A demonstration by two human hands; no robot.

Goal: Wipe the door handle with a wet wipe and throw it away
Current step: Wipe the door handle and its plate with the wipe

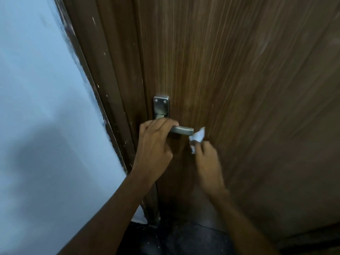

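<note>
A silver lever door handle [183, 130] juts right from its metal backplate [161, 107] on a brown wooden door. My left hand [154, 144] is wrapped around the lever's inner part, leaving its free end bare. My right hand [207, 159] pinches a crumpled white wet wipe [197, 138], which sits just past the tip of the lever, touching or nearly touching it. The right hand is blurred.
The brown door [248, 89] fills the right side, its frame [110, 80] running down the middle. A pale blue wall [46, 107] takes up the left. Dark floor [184, 240] shows at the bottom.
</note>
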